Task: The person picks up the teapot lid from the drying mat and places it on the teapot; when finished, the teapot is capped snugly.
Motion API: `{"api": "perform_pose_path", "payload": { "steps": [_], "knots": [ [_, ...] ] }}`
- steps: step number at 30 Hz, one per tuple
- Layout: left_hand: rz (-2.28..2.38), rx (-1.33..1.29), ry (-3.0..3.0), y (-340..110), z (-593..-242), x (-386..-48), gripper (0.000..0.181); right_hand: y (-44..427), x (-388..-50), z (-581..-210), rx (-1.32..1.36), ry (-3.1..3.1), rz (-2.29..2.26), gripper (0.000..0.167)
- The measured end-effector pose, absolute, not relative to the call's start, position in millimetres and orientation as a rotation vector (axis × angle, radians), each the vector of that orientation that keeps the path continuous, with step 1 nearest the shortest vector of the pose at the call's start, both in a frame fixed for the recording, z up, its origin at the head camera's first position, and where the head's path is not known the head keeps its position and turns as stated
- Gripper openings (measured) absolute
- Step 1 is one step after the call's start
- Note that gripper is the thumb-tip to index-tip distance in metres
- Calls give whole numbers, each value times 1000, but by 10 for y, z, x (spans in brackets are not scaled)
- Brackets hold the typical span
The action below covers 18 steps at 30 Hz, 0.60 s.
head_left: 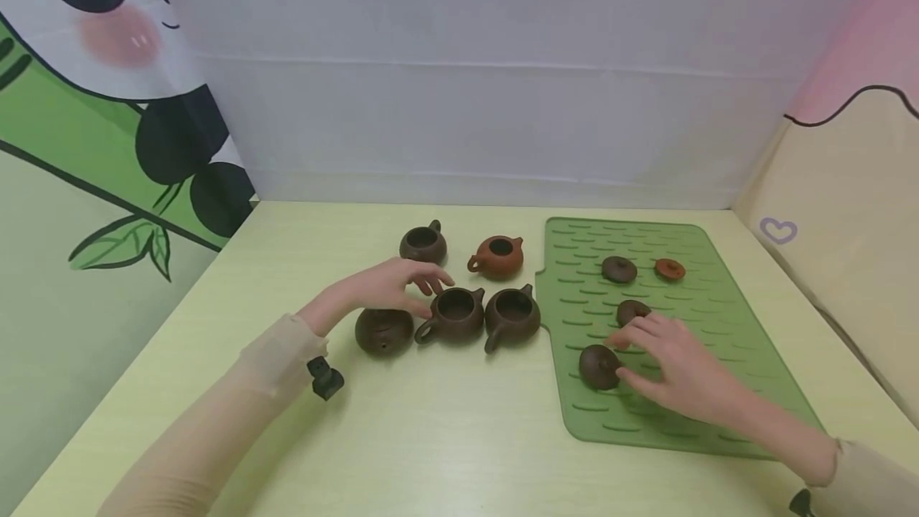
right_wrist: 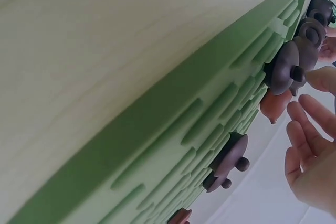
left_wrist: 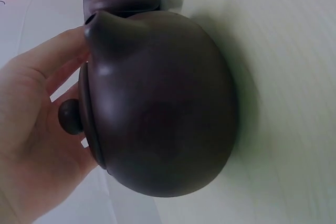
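Five small teapots stand left of a green mat. A lidded dark one (head_left: 384, 333) is nearest my left hand (head_left: 388, 286), whose loosely bent fingers reach over it towards an open dark teapot (head_left: 457, 315). The left wrist view shows the lidded teapot (left_wrist: 163, 103) with my hand (left_wrist: 37, 135) behind its lid; contact is unclear. On the mat, my right hand (head_left: 682, 369) has thumb and fingers spread beside a dark lid (head_left: 599, 367). In the right wrist view, the thumb of that hand (right_wrist: 315, 156) is close to the lid's knob (right_wrist: 297, 74); touch is unclear.
The green mat (head_left: 596, 421) also bears dark lids (head_left: 619, 270) (head_left: 632, 312) and a reddish lid (head_left: 670, 269). Other open teapots are dark (head_left: 513, 316), dark (head_left: 422, 246) and reddish (head_left: 498, 257). A pale curtain (head_left: 488, 126) hangs behind the table.
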State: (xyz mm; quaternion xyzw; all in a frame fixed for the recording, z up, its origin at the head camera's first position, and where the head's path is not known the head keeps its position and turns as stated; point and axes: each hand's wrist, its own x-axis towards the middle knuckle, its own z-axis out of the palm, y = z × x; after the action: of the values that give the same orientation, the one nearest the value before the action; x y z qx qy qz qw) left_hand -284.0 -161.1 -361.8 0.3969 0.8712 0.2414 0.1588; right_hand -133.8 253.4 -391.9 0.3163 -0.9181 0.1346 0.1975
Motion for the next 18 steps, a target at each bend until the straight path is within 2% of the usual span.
{"api": "perform_pose_path", "payload": {
  "steps": [18],
  "knots": [
    [780,1074,2401,-1640,-3624,-2895,51,2534,-1393,-3992,919,-2573,378,28]
  ]
}}
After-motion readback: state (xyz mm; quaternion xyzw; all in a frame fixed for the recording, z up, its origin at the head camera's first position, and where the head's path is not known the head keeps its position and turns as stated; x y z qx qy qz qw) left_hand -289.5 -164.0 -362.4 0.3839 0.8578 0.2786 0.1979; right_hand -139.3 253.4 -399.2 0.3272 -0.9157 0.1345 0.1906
